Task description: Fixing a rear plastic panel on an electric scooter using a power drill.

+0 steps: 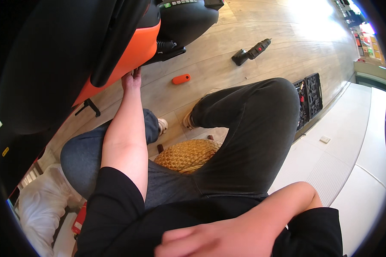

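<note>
Near: right hand (197,240) before black shirt (171,214), elbow bent; fingers curled, blurred, cannot tell if holding.
Farther, left: arm extended, left hand (131,80) at orange panel's (137,49) lower edge; fingers close together, pinch cannot tell.
Far left: panel on black machine (56,64); probably stiff, smooth, slippery; best hold, lower edge.
</note>
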`<state>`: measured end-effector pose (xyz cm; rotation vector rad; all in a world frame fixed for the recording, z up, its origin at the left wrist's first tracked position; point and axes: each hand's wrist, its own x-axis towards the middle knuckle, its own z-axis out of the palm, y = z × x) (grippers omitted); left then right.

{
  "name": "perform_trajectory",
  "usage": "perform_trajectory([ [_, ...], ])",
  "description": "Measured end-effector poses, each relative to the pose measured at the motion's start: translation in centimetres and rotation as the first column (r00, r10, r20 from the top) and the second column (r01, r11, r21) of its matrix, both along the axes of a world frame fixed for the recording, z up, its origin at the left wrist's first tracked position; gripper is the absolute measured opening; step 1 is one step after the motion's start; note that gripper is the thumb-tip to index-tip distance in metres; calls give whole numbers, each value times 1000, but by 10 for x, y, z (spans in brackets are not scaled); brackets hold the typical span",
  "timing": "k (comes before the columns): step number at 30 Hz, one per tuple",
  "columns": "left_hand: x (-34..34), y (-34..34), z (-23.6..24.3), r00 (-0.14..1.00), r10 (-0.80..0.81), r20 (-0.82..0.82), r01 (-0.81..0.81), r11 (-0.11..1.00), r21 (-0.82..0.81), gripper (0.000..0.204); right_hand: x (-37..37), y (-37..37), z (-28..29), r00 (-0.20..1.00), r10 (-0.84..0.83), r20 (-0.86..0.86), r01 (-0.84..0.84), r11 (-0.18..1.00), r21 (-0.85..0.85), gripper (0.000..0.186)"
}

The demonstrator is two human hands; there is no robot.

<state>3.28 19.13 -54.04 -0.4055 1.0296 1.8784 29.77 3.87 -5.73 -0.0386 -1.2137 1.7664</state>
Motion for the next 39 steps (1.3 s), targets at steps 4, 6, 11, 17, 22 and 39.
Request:
perform_trajectory([
  [4,-21,-5,-6,996,-71,-55,74,996,44,49,16,-2,1,989,-115,95,100,984,147,20],
  [6,-12,-1,-7,994,-99,-44,101,994,49,49,25,10,-1,994,-83,76,74,991,111,19],
  [11,39,7,19,993,-81,84,80,997,24,40,106,37,-22,512,-609,606,-110,653,749,25],
  [17,1,-1,11,984,-154,88,141,980,140,49,189,77,-98,-549,-619,562,3,671,741,55],
  [22,-5,1,19,989,-129,67,119,984,134,45,193,77,-115,-559,-403,724,323,699,638,69],
  [39,21,-14,19,990,-12,141,-17,979,203,26,196,75,-123,-594,-467,655,287,638,715,63],
])
